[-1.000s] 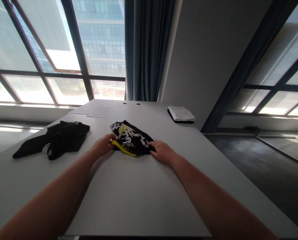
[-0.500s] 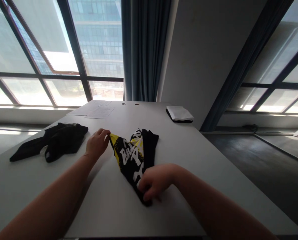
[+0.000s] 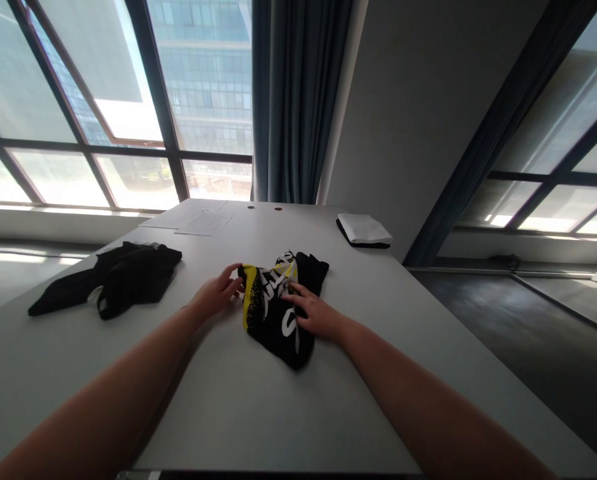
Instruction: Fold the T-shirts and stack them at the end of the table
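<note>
A black garment (image 3: 278, 327) with yellow and white print lies bunched on the white table (image 3: 228, 413), in front of me. At its upper left corner, my left hand (image 3: 221, 291) pinches the edge by the yellow part. My right hand (image 3: 314, 310) rests on the right side of the print, fingers apart and laid over the cloth. A plain black part of the garment sticks out beyond my right hand, toward the far right.
A crumpled black garment (image 3: 123, 277) lies at the left of the table. Folded white cloth (image 3: 364, 229) sits on something black at the far right. Thin sheets (image 3: 203, 221) lie at the far left, near two small round holes.
My right hand has moved away from me, from the garment's near end onto its print, and its fingers have spread. The near end is now folded up and the garment is shorter.
</note>
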The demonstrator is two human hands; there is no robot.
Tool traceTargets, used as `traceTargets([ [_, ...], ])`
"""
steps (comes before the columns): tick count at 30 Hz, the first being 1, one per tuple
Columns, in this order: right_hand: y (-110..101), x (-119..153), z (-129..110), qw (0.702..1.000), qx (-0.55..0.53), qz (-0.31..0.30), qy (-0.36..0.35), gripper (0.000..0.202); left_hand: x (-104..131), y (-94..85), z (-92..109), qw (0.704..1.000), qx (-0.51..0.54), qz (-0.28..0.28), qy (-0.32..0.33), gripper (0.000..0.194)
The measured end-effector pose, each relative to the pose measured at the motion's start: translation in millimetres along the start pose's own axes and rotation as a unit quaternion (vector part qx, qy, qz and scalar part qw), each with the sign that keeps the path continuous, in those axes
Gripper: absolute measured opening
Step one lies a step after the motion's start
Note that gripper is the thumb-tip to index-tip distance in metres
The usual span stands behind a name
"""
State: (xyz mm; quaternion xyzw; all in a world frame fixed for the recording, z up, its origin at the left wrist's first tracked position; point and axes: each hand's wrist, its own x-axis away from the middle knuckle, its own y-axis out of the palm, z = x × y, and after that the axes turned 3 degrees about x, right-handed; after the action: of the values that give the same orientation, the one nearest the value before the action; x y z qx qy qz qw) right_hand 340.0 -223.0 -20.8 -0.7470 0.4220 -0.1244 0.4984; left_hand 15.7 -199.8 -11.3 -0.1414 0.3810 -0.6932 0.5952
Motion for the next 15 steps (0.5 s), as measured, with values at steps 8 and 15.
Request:
traceTargets([
  [8,-0.4,-4.2,-7.9,0.998,0.045,-0.021,-0.040,0.026,0.9,12.1,7.6,0.999,0.043,-0.020,0.008,0.087],
  [15,-4.8,1.7,-48.8,0.986,0.120,-0.032,-0.114,0.008,-0.3,26.0,13.1,0.961,0.262,-0.042,-0.073,0.099],
])
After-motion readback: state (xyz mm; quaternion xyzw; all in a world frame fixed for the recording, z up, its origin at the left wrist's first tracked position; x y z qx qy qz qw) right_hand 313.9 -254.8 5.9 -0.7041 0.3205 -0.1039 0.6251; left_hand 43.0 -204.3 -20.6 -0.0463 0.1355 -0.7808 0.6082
